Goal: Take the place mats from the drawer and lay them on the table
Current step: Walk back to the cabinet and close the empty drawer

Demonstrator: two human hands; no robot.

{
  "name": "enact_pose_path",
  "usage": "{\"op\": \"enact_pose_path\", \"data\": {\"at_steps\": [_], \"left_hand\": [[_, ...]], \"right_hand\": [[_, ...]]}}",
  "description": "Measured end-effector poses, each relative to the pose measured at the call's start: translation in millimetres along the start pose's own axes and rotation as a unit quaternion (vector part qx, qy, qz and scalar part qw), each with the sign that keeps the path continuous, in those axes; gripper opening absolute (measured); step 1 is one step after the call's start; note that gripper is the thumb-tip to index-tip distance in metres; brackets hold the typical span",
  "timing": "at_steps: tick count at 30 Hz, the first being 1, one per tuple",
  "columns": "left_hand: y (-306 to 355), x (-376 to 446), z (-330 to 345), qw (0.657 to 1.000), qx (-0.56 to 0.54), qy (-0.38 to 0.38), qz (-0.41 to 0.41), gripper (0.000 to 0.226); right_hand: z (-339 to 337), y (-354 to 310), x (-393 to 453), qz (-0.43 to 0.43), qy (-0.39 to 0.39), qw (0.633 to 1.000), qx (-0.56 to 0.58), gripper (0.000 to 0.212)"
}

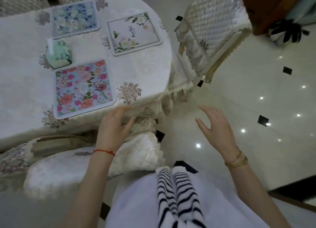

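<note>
Three place mats lie flat on the table (25, 77), which wears a white floral cloth. A pink-flowered mat (83, 88) is nearest me. A white mat with green leaves and lettering (134, 33) lies at the right, and a blue-flowered mat (75, 18) at the far side. My left hand (114, 125) hovers at the table's near edge, fingers apart, holding nothing. My right hand (216, 125) is out over the floor to the right of the table, open and empty. No drawer is in view.
A green tissue box (58, 54) stands between the mats. A padded chair (213, 28) is at the table's right, and a cushioned chair (85, 166) is pushed in below my left arm. The glossy white floor (256, 108) with black diamond tiles stretches right.
</note>
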State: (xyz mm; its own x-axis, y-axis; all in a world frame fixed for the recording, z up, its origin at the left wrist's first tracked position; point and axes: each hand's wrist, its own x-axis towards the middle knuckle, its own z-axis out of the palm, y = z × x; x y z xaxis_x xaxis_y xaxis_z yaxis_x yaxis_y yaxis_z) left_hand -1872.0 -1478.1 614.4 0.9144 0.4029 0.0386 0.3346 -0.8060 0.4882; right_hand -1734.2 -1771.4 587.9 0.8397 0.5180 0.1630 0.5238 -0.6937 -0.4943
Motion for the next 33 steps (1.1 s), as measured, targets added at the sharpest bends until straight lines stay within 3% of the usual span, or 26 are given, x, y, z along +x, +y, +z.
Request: {"op": "enact_pose_path", "data": {"at_steps": [8,17,33], "left_hand": [[105.1,19.6,63.7,0.999,-0.037,-0.016,0.024,0.035],[186.4,113.2,120.6,0.996,-0.019,-0.057,0.066,0.034],[345.4,397.2,197.1,0.992,-0.024,-0.05,0.116,0.037]], "right_hand": [[-63.2,108.2,-13.3,0.041,0.006,0.999,-0.019,0.043],[-93.5,197.0,16.9,0.103,0.023,0.994,-0.008,0.042],[-181.2,385.2,262.1,0.138,0.068,0.988,-0.022,0.044]]}}
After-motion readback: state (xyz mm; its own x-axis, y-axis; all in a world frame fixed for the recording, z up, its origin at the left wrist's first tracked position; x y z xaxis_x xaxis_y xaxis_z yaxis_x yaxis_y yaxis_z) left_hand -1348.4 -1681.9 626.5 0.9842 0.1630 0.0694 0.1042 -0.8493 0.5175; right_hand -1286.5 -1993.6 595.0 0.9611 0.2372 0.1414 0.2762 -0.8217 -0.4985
